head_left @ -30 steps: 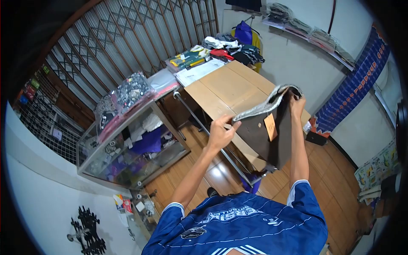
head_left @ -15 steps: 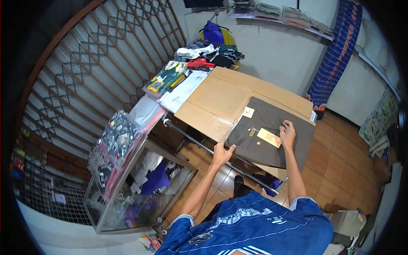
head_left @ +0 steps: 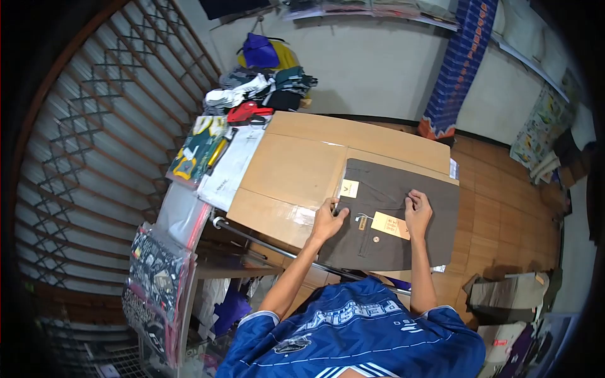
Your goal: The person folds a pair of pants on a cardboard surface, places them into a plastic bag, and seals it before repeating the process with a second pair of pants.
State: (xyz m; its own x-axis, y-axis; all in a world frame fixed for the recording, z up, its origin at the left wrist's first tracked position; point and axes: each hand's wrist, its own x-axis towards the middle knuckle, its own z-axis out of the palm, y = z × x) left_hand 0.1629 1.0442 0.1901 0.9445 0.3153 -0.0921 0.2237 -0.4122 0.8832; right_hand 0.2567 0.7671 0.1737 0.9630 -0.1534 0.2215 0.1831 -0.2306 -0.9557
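Observation:
A folded dark grey-brown garment (head_left: 384,189) lies on flattened cardboard (head_left: 296,164). It bears a small cream label (head_left: 349,188) at its upper left and an orange hang tag (head_left: 391,225) near its middle. My left hand (head_left: 329,218) is at the garment's left edge, thumb apart from the curled fingers. Beside the hang tag, my right hand (head_left: 418,213) rests on the garment with bent fingers, the tag's right end close to the palm. Nothing can be seen held in the right hand.
A red tape dispenser (head_left: 249,113) and packaged clothing (head_left: 200,151) sit beyond the cardboard's left side. Folded clothes (head_left: 290,85) are piled behind. A metal rail (head_left: 252,238) runs along the near edge. Bagged garments (head_left: 154,271) stand at left, stacked bundles (head_left: 510,299) at right.
The view has shifted. The garment now lies squarer and nearer my body on the cardboard, and my left hand has moved from its near left corner up along its left edge.

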